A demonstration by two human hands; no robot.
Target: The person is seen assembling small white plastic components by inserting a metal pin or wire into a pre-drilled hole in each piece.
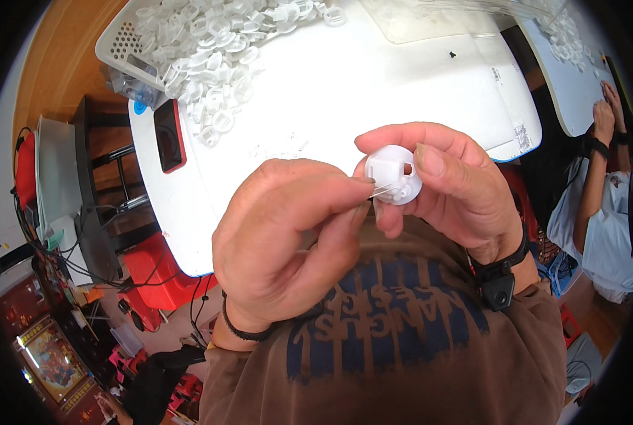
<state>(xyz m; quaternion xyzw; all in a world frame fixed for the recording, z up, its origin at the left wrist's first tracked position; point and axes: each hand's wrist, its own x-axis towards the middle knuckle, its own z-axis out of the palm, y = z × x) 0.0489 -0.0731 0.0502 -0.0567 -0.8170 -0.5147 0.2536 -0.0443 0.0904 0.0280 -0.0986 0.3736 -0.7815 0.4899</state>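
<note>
Between the thumb and fingers of my right hand [458, 177] is a round white plastic part [387, 170] with a raised block and a small rectangular opening. My left hand [295, 227] pinches a few thin, pale pin-like pieces [383, 190] against the lower left of that part. Their far ends lie on the part's face; the ends inside my left fingertips are hidden. Both hands are held close together in front of my chest, over the near edge of the white table [316, 106].
A pile of similar white plastic parts [217, 57] spills from a white perforated basket [126, 41] at the back left. A red-edged phone [168, 134] lies by the table's left edge. Tiny slivers [281, 147] lie mid-table. At right, another person's hands [605, 117] rest at a second table [561, 85].
</note>
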